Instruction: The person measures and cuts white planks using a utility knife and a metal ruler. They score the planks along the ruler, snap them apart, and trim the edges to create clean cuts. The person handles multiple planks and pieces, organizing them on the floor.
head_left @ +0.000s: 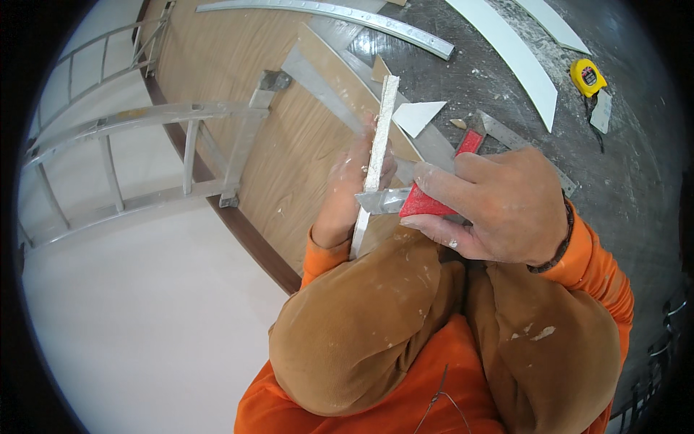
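Note:
My left hand [347,195] grips a narrow white strip of board [379,141] held on edge, its top end pointing away from me. In my right hand [499,206] is a red-handled utility knife [423,204], its metal blade end [376,200] laid across the strip at about mid-length. Both hands are dusted with white powder and hover just above my bent knees in brown trousers [361,325]. Orange sleeves cover both forearms.
A wooden panel [238,94] with a dark curved edge lies under the hands, a metal ladder [144,152] lying to its left. On the dusty grey floor lie a yellow tape measure [587,77], a metal square [506,134], white board offcuts [418,116], long white strips [517,54] and a metal channel [347,16].

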The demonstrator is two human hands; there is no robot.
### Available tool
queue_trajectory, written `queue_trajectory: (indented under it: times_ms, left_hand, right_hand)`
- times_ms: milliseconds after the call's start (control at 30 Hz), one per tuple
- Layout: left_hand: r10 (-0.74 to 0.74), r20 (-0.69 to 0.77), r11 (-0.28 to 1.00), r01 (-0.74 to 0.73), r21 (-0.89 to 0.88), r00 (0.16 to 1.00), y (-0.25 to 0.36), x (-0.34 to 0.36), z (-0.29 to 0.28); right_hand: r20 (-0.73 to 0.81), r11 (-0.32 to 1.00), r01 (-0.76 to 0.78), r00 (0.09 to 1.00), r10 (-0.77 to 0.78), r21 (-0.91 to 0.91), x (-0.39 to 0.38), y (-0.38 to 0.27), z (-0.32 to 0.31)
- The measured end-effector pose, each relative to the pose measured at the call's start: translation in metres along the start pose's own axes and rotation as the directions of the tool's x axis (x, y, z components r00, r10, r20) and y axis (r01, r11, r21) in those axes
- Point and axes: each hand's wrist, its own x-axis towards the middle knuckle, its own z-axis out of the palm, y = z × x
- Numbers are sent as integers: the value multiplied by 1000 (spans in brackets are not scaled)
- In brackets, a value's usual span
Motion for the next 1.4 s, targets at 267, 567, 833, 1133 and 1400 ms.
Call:
queue_trajectory:
  times_ms: [267, 567, 833, 1133, 1400]
  left_hand:
    - [154, 75, 973, -164, 161, 985, -18, 2, -21]
    - [125, 60, 978, -133, 160, 990, -22, -5, -27]
    - [297, 132, 887, -324, 328, 946, -32, -3, -24]
    - [54, 276, 976, 8, -220, 960, -18, -4, -27]
    - [258, 209, 887, -317, 337, 943, -17, 1, -25]
  right_hand:
    - [-11, 997, -73, 997, 73, 1, 0, 2, -4]
    - [-139, 988, -150, 979, 146, -23, 2, 7, 1]
    - [-55, 992, -106, 992, 109, 61, -3, 7, -4]
    - [-202, 981, -192, 962, 184, -19, 3, 19, 5]
    - [-70, 989, -145, 987, 146, 11, 1, 12, 2]
